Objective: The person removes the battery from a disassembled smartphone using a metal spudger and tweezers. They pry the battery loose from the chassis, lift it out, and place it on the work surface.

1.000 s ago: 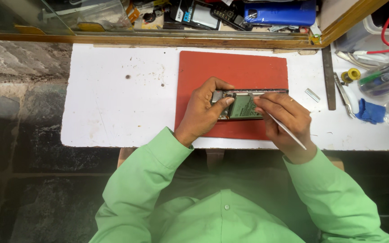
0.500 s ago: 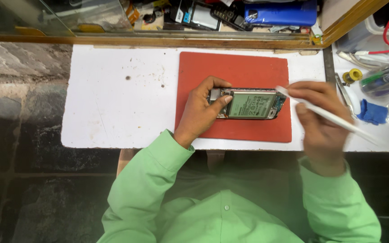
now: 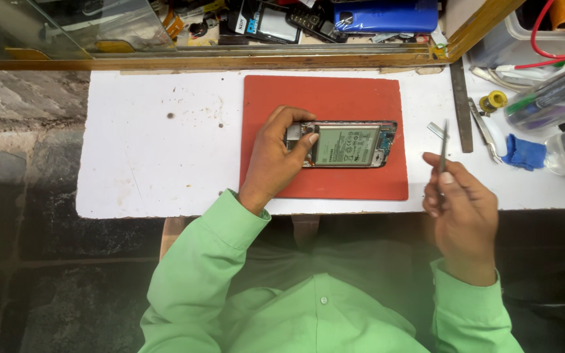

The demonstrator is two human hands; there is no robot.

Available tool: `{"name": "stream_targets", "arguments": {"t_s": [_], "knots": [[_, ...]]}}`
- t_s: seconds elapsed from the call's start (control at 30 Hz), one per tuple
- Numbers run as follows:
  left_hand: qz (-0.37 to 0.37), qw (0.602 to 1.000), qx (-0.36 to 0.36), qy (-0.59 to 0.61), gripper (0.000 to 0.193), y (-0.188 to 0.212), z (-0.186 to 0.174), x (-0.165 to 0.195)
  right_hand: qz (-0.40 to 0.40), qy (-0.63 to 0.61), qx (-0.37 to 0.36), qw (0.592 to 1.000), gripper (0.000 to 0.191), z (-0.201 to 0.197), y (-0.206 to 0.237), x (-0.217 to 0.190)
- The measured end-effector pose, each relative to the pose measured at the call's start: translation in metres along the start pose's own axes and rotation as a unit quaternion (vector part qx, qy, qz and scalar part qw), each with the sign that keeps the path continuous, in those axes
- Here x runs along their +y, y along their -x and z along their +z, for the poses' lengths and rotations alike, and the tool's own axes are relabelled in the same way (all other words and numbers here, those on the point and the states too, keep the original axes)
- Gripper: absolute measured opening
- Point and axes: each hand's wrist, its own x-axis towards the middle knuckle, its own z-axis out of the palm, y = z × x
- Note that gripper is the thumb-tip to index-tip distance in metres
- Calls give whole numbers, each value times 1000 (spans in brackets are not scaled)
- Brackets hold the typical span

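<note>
One opened phone [image 3: 348, 144], back cover off with its battery and circuit boards exposed, lies flat near the middle of the red mat [image 3: 325, 85], which sits toward the far edge of the white tabletop [image 3: 158, 150]. It looks light, rigid and thin, but fragile where the boards and connectors show (the battery face should not be pressed or pierced), so the outer frame edges seem the safest hold. The left hand [image 3: 276, 160] does just that, fingers and thumb closed on the phone's left end, pinning it down. The right hand [image 3: 462, 209] hovers off the mat near the tabletop's near edge, pinched shut on slim metal tweezers [image 3: 444, 140]. A blue cloth [image 3: 523, 151] lies toward the right edge.
</note>
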Motion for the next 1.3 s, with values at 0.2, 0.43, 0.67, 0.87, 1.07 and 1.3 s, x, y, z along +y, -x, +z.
{"name": "stream_targets", "arguments": {"t_s": [0.2, 0.43, 0.67, 0.87, 1.07, 1.3], "knots": [[2, 976, 12, -217, 23, -2, 4, -12, 36, -22, -33, 999, 32, 20, 0, 8], [35, 974, 43, -219, 19, -3, 5, -10, 44, -44, -72, 995, 34, 41, 0, 17], [1, 999, -46, -4, 28, 12, 22, 37, 10, -15, -97, 995, 29, 56, 2, 30], [-66, 976, -47, 202, 13, 10, 44, 41, -16, 6, -99, 995, 31, 59, 10, 32], [-135, 901, -12, 413, 9, 12, 38, 24, -47, -121, -110, 986, 32, 45, 12, 33], [-157, 885, -65, 434, 9, 28, 43, 25, -56, -238, -78, 966, 19, 48, 9, 36]]}}
